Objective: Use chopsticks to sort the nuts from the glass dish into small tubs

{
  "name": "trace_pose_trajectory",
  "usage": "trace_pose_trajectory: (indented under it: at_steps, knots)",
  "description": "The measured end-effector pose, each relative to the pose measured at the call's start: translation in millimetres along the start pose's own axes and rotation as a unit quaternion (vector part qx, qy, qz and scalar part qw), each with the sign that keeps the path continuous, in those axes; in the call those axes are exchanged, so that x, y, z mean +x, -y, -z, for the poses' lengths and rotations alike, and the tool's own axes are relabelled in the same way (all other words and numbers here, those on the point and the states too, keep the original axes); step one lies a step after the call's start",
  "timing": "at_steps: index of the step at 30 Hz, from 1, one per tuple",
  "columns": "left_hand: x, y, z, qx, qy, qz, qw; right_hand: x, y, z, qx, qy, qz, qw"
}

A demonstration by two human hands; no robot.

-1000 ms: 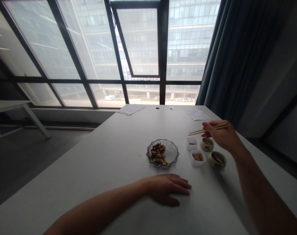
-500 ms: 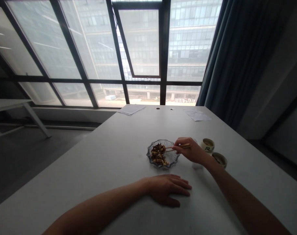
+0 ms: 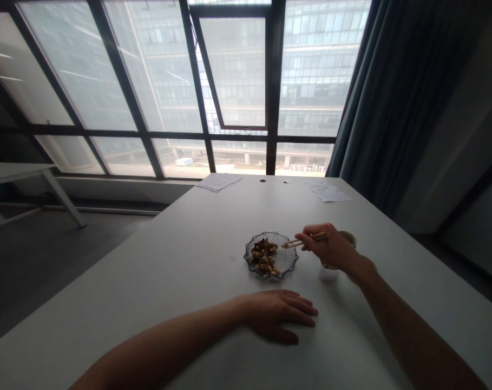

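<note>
Across the white tabletop (image 3: 156,281), near its middle, a scalloped glass dish (image 3: 289,265) carries a heap of peanuts (image 3: 263,256) on its left half, while its right half shows bare glass. Right hand (image 3: 326,248) hangs just beyond the dish's right rim, not touching it. Its grip is closed on a pair of wooden chopsticks (image 3: 310,239), held level and pointing left, with the tips close together just over the rim. Whether anything sits between the tips is too small to tell. Left hand (image 3: 276,317) lies palm down on the tabletop nearer the body, fingers loosely apart, holding nothing, just below the dish and not touching it.

Under the right hand, a small white square dish (image 3: 329,274) shows only in part, so its contents are hidden. Just past the knuckles stands a ceramic cup (image 3: 348,237), mostly blocked by the hand. Nothing lies loose on the tabletop around the dish.

At the far edge, two sheets of paper (image 3: 218,182) and (image 3: 329,194) lie flat, well apart. Beyond them, a tall dark-framed window (image 3: 233,81) looks out on a glass-fronted building (image 3: 310,70). A dark teal curtain (image 3: 386,92) hangs at the right, and a pale side table (image 3: 14,172) stands at the left on a grey floor (image 3: 46,260).
</note>
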State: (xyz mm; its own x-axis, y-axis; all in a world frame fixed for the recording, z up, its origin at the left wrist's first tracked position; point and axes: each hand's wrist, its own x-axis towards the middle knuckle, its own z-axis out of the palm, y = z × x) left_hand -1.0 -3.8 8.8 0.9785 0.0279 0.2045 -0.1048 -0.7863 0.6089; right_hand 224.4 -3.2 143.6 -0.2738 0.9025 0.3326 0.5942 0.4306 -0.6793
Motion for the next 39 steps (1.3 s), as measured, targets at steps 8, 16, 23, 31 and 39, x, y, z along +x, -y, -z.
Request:
trace_pose_trajectory:
  at_steps: [8, 16, 23, 31, 39]
  knots:
    - [-0.4, 2.2, -1.6, -0.003, -0.001, 0.0, 1.0, -36.5, 16.6, 72.4, -0.059, -0.118, -0.099, 0.986]
    - [1.7, 1.5, -1.7, -0.003, 0.0, 0.007, 1.0, -41.2, 1.8, 82.4, 0.0, -0.088, -0.175, 0.981]
    - [1.9, 2.2, -1.4, -0.005, -0.002, 0.001, 1.0, -24.9, 11.9, 57.6, 0.031, -0.127, -0.096, 0.987]
    - [-0.3, 0.6, -0.6, -0.002, 0.002, 0.006, 1.0, 5.3, -7.8, -14.2, 0.096, -0.015, -0.044, 0.994]
    - [-4.6, 5.3, -2.8, -0.003, -0.005, -0.003, 1.0, 13.3, -28.1, -42.6, 0.131, 0.005, -0.045, 0.99]
